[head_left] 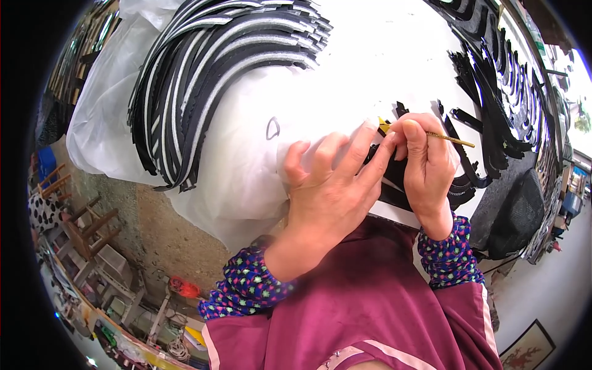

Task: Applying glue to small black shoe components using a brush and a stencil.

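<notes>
Our right hand [425, 157], knuckles up, has its grip closed on a slim golden stick [456, 140] above black strips [394, 172] on the white desk [382, 61]. Our left hand [336, 191] arches palm-down, partly blocking them, its grip unclear. Curved striped bands [185, 92] lie beyond, to the left.

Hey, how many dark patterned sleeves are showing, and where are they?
2. The left sleeve is at the wrist of the left hand; the right sleeve is at the wrist of the right hand, which holds a thin gold stick.
</notes>
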`<action>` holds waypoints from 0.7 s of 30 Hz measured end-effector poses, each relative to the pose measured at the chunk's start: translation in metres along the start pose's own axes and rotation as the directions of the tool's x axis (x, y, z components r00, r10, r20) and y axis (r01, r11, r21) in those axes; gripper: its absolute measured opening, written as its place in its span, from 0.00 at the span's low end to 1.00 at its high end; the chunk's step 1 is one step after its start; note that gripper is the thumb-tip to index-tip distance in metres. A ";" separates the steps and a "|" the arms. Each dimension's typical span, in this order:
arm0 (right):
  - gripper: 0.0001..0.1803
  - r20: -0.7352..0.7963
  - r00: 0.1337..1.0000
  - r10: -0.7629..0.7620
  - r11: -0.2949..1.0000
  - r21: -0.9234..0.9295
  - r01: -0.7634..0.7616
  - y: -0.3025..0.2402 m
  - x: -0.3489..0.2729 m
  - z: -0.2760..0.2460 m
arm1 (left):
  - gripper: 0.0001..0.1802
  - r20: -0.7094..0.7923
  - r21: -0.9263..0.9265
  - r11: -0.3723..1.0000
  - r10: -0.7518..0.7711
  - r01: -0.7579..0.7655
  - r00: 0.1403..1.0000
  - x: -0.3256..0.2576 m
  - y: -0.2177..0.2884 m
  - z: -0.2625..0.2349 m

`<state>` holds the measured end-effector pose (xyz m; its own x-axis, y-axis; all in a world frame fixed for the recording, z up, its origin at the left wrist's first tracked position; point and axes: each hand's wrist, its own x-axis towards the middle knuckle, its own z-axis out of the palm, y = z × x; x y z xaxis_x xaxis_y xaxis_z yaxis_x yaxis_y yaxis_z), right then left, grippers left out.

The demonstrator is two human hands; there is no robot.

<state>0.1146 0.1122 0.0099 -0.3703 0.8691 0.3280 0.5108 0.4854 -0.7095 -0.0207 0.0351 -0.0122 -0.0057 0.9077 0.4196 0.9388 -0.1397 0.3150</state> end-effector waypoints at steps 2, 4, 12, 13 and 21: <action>0.06 0.030 1.000 -0.006 0.999 0.043 0.005 0.004 0.003 -0.003 | 0.23 0.023 0.003 1.000 -0.002 0.002 1.000 0.001 0.000 -0.002; 0.06 0.058 0.998 -0.014 0.996 0.087 0.008 0.003 0.003 -0.005 | 0.25 0.047 0.008 1.000 -0.004 0.003 0.999 0.002 0.001 -0.004; 0.06 0.014 0.996 -0.093 0.992 0.089 0.091 0.001 0.005 0.000 | 0.21 -0.041 0.034 0.999 0.022 -0.020 0.999 0.000 -0.001 0.002; 0.05 0.040 0.999 -0.027 0.998 0.061 0.024 -0.001 0.006 -0.003 | 0.21 -0.043 0.033 0.999 0.026 -0.024 0.999 0.000 -0.001 0.001; 0.13 0.013 0.999 -0.039 0.995 -0.096 0.040 -0.002 -0.012 -0.022 | 0.22 -0.022 -0.033 0.999 0.027 -0.028 0.999 0.002 -0.003 -0.005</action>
<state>0.1355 0.1028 0.0207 -0.4002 0.8481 0.3472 0.5678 0.5269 -0.6324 -0.0253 0.0356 -0.0075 0.0118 0.8946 0.4467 0.9266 -0.1777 0.3315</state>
